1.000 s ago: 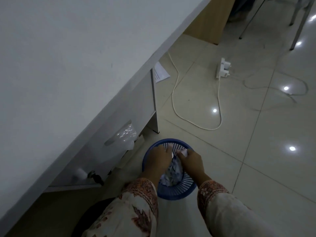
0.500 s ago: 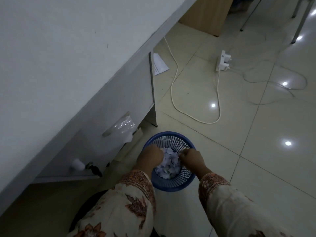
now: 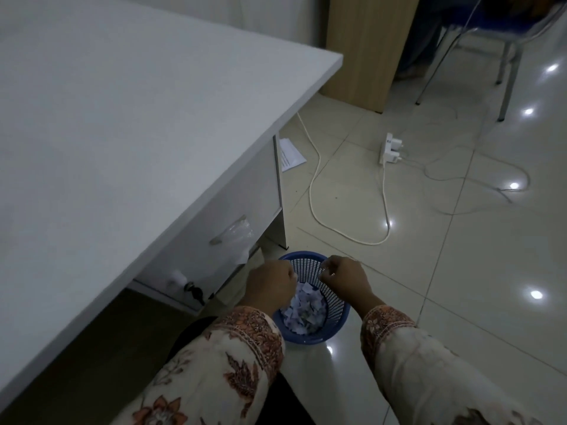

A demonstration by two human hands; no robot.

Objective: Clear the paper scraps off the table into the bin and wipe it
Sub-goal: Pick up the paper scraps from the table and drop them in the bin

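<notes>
Both hands hover over the blue mesh bin [image 3: 333, 315] on the floor beside the white table [image 3: 129, 124]. The left hand [image 3: 271, 285] and right hand [image 3: 343, 276] have curled fingers; whether they hold anything cannot be told. Paper scraps [image 3: 302, 311] lie inside the bin.

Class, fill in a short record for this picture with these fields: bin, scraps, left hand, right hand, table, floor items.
bin: blue mesh bin on the tiled floor beside the table
scraps: paper scraps piled inside the bin
left hand: left hand above the bin's near-left rim, fingers curled; whether it holds a scrap cannot be told
right hand: right hand above the bin's right rim, fingers curled, something small and pale at the fingertips
table: white table, no scraps on the visible top
floor items: paper sheet, power strip, white cable
</notes>
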